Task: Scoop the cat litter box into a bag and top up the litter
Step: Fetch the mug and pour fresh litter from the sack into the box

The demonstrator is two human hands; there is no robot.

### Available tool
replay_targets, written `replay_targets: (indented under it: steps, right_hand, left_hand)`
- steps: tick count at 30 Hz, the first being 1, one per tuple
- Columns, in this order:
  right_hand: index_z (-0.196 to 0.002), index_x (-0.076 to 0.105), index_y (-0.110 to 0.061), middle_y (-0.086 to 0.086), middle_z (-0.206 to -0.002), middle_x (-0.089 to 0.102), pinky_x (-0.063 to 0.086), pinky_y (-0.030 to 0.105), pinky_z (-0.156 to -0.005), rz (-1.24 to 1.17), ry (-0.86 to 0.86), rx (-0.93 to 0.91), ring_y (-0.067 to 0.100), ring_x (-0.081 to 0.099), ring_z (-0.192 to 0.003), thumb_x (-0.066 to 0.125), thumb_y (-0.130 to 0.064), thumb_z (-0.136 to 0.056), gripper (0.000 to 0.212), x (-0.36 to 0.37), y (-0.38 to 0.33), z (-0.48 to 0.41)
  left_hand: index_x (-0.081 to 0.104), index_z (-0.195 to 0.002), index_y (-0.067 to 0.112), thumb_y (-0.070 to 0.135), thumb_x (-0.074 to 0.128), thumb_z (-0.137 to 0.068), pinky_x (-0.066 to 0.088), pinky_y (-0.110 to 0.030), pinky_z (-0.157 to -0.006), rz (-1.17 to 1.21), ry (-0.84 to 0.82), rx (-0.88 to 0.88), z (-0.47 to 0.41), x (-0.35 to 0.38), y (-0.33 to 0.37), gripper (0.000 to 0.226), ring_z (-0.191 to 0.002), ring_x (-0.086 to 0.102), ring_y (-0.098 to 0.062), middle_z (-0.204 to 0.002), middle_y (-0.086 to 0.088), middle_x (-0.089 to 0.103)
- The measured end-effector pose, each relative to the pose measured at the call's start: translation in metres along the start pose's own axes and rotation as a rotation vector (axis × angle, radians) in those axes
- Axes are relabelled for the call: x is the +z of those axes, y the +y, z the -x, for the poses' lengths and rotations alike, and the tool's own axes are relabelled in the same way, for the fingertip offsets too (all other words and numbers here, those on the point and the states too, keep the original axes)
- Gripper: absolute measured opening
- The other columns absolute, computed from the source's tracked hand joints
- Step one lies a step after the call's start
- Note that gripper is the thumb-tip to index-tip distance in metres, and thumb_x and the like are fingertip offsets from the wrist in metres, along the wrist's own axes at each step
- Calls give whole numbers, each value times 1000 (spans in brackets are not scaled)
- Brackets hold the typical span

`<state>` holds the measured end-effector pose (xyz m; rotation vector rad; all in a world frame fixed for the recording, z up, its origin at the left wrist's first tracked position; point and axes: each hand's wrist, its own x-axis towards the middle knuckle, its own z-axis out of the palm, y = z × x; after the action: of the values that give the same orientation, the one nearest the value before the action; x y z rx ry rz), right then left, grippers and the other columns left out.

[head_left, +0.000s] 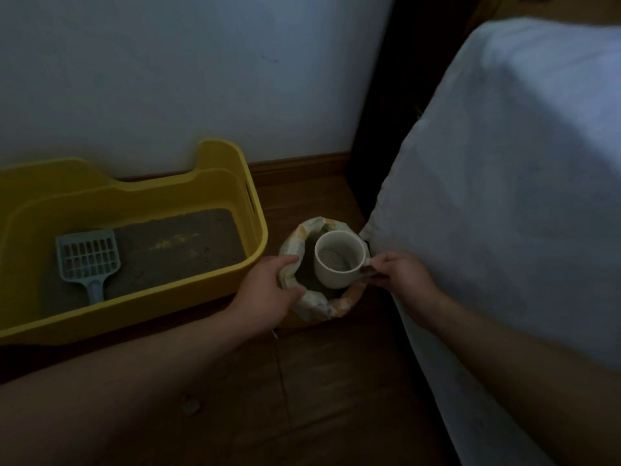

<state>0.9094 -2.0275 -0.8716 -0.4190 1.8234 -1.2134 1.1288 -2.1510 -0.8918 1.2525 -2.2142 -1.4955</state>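
Yellow plastic forms the box (134, 307), which sits on the wooden floor (336, 381) with its back against a white wall (168, 79). Grey litter (188, 243) covers its bottom in a flat layer, with a few pale yellowish specks near the middle. A pale blue slotted scoop (88, 260) lies on the litter at the left side, handle toward the near wall of the box. Just right of the box stands a patterned bag (316, 307), its top rolled down and its mouth open, dark litter showing inside. The left hand (265, 294) grips the bag's near-left rim, thumb and fingers curled over the rolled edge. The right hand (403, 279) pinches the handle of a white cup (336, 280), held upright over the bag's mouth with some grey litter in its bottom. A bed (504, 196) under a pale sheet fills the right side, touching the bag. Brown skirting (302, 166) runs along the foot of the wall.
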Motion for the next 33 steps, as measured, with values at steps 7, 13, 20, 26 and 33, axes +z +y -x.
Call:
replay_targets:
  steps: [7, 13, 20, 26, 33]
  right_hand:
    - [-75, 71, -6, 6, -78, 76, 59, 27, -67, -240, -86, 0, 17, 74, -80, 43, -5, -99, 37, -1, -4, 14]
    - [-61, 71, -12, 6, -70, 73, 58, 24, -63, -224, -121, -70, 16, 73, -73, 47, -3, -95, 43, 1, -17, 22]
    - [-74, 69, -12, 4, -79, 74, 55, 34, -81, -146, -186, -178, 19, 70, -87, 49, -8, -96, 30, 7, -34, 34]
    - [-89, 64, -6, 7, -89, 73, 58, 34, -85, -159, -309, -336, 24, 69, -94, 49, -3, -97, 17, 27, -78, 45]
    - [-96, 65, -4, 8, -92, 74, 57, 30, -82, -133, -457, -405, 24, 71, -96, 48, 4, -96, 19, 83, -112, 49]
  left_hand:
    - [40, -141, 47, 42, 77, -80, 48, -40, -105, -57, -23, 82, 7, -4, 11, 71, -136, 39, -14, -153, 10, 33]
    - [35, -146, 46, 40, 78, -80, 42, -41, -110, -50, 7, 207, 16, -4, 27, 79, -137, 38, -7, -153, 14, 37]
    - [41, -140, 48, 16, 76, -84, 51, -8, -71, 166, -23, 217, 25, -20, 48, 74, -106, 54, 14, -123, 35, 51]
    - [40, -135, 52, 8, 74, -84, 52, -21, -87, 207, 100, 273, 35, -60, 63, 76, -115, 54, 6, -121, 37, 52]
    - [47, -138, 33, -7, 72, -82, 57, -33, -89, 287, 195, 295, 49, -119, 51, 73, -118, 61, -12, -137, 10, 57]
